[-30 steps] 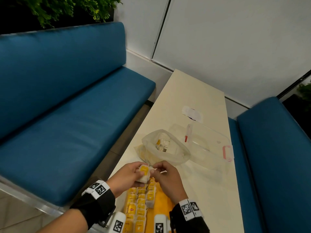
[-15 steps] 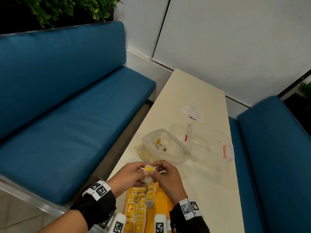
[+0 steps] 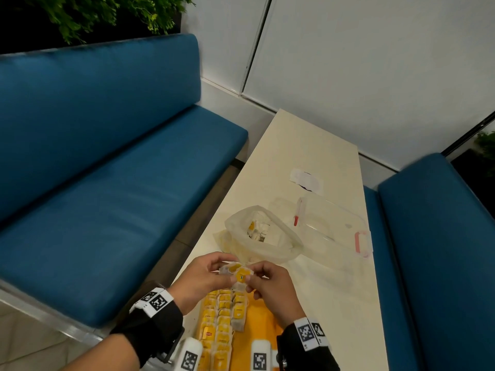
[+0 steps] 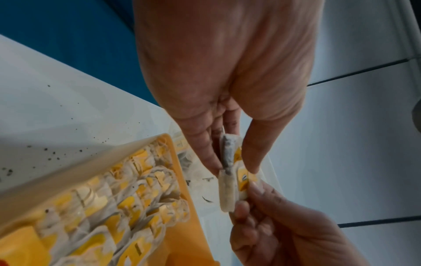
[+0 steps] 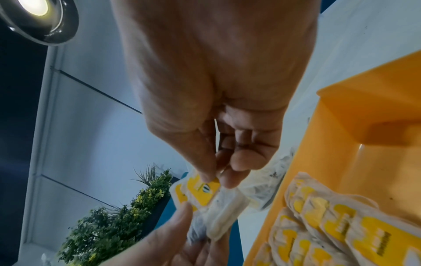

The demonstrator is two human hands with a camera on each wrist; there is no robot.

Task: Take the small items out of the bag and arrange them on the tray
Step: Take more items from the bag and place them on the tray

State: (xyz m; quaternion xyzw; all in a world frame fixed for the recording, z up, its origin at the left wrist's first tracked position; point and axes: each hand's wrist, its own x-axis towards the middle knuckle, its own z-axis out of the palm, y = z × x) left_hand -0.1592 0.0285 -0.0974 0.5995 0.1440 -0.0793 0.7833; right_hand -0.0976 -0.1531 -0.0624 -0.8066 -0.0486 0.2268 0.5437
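Left fingers: thumb and fingertips [image 4: 210,158] pinched on one end of tea bags [image 3: 237,273], hand [image 3: 199,279] raised, knuckles toward the bench side.
Right fingers: thumb and forefinger [image 5: 206,169] clamped on a yellow tag at the other end, remaining fingers curled under; hand [image 3: 270,287] raised level with the left.
Held items: small white tea bags with yellow tags, seemingly two stuck together, suspended between both hands above the tray's far end, clear of it.
Tray [image 3: 262,330]: orange, at the table's [image 3: 308,145] near edge; rows of tea bags laid flat along its left side.
Bag [image 3: 278,246]: clear plastic, mouth open, mid-table beyond the hands, more tea bags inside.
Beside bag: clear lidded container [image 3: 334,231], right edge.
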